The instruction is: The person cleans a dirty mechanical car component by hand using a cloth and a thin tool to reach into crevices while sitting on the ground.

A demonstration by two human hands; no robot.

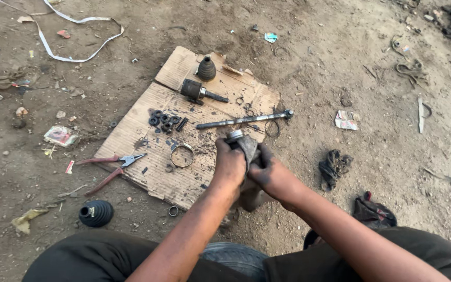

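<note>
Bare dirt yard, flattened cardboard sheet [147, 125] as the bench, both hands busy on one greasy joint.

Metal joint housing [234, 136] sits at the near edge of the cardboard, its shiny rim poking out of a dark rag [249, 149]. Left hand [229, 166] is clamped around it, right hand [270, 172] closed over the rag. I'd say hold the part firm with the left and work the cloth round, keeping grit off. Beyond lie a metal ring [182, 155], small rollers [163, 120], a thin shaft [244, 120] and a second joint [197, 91]. Red-handled pliers [111, 166] and a rubber boot [96, 213] sit off to the left.
</note>
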